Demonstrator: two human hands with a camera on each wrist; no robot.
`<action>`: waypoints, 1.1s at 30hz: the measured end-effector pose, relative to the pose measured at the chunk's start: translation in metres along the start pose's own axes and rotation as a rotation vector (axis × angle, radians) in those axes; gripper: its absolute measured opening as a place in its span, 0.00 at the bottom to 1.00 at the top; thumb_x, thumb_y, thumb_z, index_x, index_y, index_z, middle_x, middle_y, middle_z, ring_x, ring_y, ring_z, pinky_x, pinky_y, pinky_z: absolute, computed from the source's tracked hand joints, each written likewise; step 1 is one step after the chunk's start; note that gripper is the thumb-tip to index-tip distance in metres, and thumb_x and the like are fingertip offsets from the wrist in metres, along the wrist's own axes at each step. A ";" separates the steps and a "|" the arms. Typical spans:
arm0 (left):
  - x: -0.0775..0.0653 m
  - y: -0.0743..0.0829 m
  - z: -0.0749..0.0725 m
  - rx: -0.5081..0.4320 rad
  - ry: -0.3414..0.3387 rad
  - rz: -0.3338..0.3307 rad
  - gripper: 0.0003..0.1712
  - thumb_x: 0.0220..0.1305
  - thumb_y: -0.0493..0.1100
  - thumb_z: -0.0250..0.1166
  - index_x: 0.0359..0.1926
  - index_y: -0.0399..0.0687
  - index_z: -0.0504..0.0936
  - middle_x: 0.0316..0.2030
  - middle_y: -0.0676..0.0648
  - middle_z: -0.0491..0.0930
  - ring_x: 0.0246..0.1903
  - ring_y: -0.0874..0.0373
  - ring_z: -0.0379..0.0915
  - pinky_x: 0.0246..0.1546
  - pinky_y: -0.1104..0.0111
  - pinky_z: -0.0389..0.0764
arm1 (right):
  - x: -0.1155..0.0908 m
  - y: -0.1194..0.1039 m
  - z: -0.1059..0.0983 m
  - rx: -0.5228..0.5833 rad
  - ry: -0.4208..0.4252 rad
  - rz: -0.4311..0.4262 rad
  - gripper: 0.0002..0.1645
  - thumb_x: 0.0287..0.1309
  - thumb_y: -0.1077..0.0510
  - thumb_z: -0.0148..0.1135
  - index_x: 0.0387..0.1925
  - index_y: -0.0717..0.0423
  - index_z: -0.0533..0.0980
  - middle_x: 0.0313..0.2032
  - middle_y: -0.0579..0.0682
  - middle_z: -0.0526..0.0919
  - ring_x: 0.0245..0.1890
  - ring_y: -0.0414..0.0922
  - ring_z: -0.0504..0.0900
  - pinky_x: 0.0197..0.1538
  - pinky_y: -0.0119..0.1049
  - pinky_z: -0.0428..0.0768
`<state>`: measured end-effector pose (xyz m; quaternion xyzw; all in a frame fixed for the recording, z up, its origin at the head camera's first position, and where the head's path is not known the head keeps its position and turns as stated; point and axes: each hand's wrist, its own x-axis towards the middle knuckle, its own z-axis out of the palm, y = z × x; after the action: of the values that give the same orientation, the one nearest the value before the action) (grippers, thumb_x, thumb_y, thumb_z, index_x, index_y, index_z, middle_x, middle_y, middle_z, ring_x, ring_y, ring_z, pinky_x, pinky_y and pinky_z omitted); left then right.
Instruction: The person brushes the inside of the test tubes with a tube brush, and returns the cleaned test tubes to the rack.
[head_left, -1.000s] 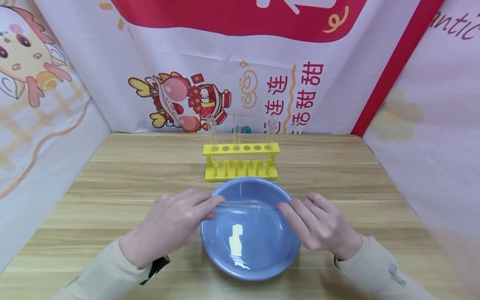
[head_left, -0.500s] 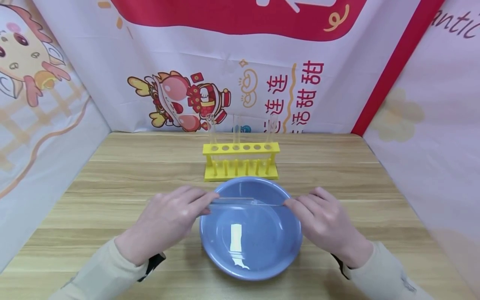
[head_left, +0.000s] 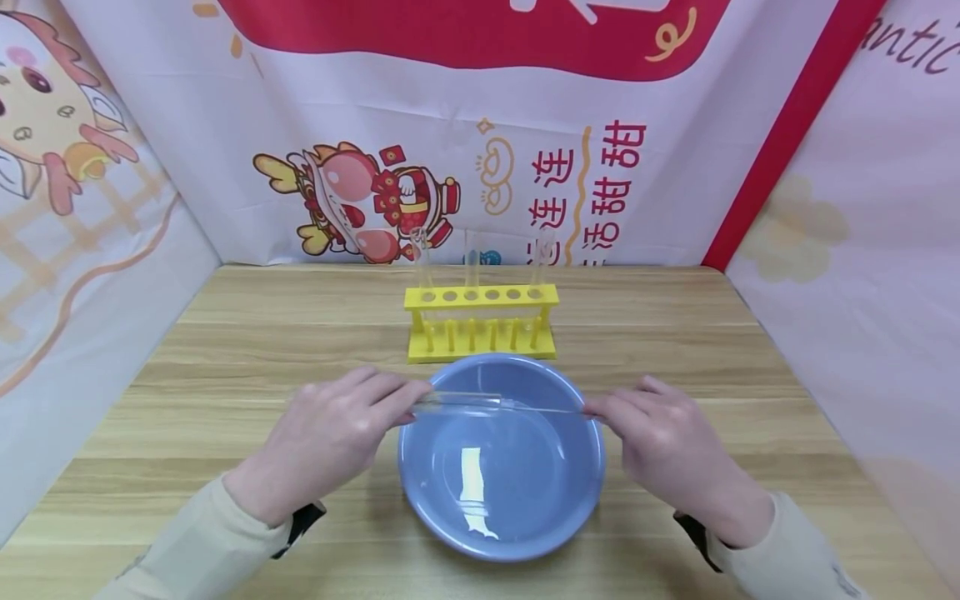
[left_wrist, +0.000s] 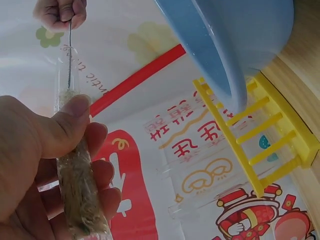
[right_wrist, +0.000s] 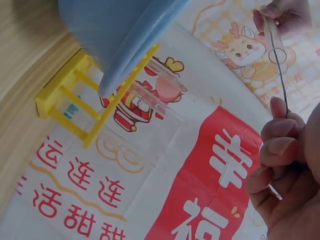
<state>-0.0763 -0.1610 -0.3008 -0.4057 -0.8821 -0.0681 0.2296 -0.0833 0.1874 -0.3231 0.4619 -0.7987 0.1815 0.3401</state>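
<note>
Over the basin, my left hand (head_left: 330, 433) grips a clear test tube (head_left: 468, 400) lying roughly level, its mouth toward the right. In the left wrist view, the thumb presses along the glass and the fingers curl under it. Pale bristles of a test tube brush (left_wrist: 80, 185) fill the tube's lower part. The brush's twisted wire handle (right_wrist: 281, 75) runs out of the mouth to my right hand (head_left: 667, 442), which pinches it. The wire's far end is hidden in that hand. A blue basin (head_left: 501, 546) stands below both hands.
Behind the basin stands a yellow test tube rack (head_left: 482, 298) with three clear test tubes (head_left: 472, 258) upright in it. The wooden table (head_left: 262, 333) ends at a printed cloth backdrop (head_left: 360, 92), with more cloth along both sides.
My right hand has moved right, drawing more of the brush wire out of the tube. My left hand has shifted slightly left with the tube. The basin and rack stay put.
</note>
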 end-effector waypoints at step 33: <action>-0.010 -0.004 -0.002 0.011 0.065 0.052 0.23 0.54 0.40 0.75 0.53 0.48 0.85 0.39 0.49 0.85 0.37 0.55 0.83 0.22 0.67 0.83 | -0.033 0.005 -0.027 0.068 -0.066 0.147 0.27 0.77 0.48 0.41 0.30 0.54 0.82 0.27 0.40 0.85 0.24 0.38 0.81 0.27 0.30 0.80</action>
<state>-0.0728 -0.1707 -0.3033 -0.4247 -0.8637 -0.0705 0.2621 -0.0665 0.2263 -0.3275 0.4191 -0.8345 0.2178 0.2836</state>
